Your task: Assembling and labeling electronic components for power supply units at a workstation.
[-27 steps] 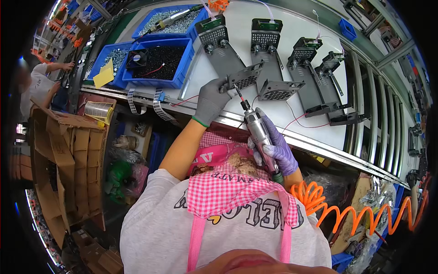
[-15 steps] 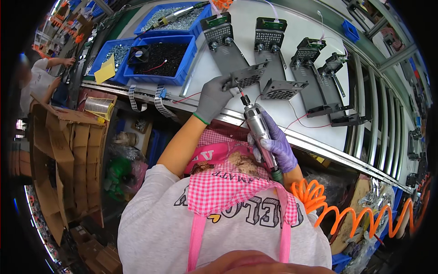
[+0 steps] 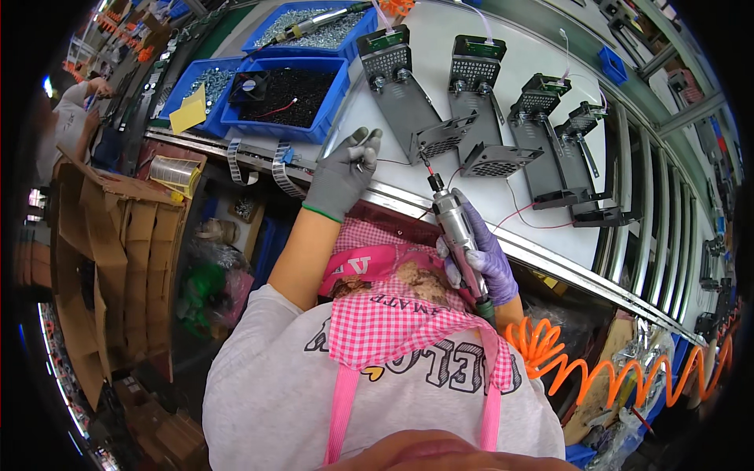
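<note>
My left hand (image 3: 343, 175), in a grey glove with a green cuff, is raised over the table's front edge. Its fingers are curled in with the thumb against them; what they hold, if anything, is too small to make out. My right hand (image 3: 491, 263), in a purple glove, grips a silver pneumatic screwdriver (image 3: 459, 231) tilted up and away from me. The driver's tip meets the near corner of the perforated upright plate on a black metal bracket (image 3: 440, 139). Right beside it stands a second bracket (image 3: 499, 159) with a round fan grille.
More black brackets with circuit boards (image 3: 542, 102) stand to the right, near metal rollers (image 3: 648, 212). Blue bins hold black screws (image 3: 306, 98) and silver screws (image 3: 314, 35); a small fan (image 3: 250, 88) lies on one. An orange coiled hose (image 3: 605, 377) trails right. Cardboard dividers (image 3: 118, 259) stand left.
My left hand has let go at the bracket plate and drawn back to the left. The screwdriver stays at the plate in my right hand, and the view has shifted slightly.
</note>
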Motion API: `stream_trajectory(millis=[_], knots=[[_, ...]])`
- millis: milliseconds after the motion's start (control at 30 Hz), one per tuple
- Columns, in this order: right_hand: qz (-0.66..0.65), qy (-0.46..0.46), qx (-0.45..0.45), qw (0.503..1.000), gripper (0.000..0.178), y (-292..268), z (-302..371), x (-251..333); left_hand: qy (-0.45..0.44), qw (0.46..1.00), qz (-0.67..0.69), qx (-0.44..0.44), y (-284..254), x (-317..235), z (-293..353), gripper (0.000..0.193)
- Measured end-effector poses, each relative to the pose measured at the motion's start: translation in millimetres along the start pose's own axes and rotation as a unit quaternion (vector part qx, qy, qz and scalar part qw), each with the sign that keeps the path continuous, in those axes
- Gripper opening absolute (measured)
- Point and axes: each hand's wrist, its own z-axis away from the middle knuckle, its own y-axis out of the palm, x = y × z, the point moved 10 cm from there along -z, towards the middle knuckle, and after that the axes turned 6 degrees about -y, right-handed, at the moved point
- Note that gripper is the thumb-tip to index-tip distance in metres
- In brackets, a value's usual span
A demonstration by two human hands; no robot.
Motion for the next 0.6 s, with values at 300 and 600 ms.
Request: stream_trajectory(millis=[300,600], knots=[[0.014,0.013,-0.003,1.000,0.108,-4.1,6.4,2.8,-0.083,0.984,0.014,0.156,6.2,24.8,10.9,0.028],[0.038,0.056,0.047,0.997,0.111,-2.5,14.4,-13.9,-0.083,0.976,-0.107,0.169,20.3,40.2,24.9,0.029]])
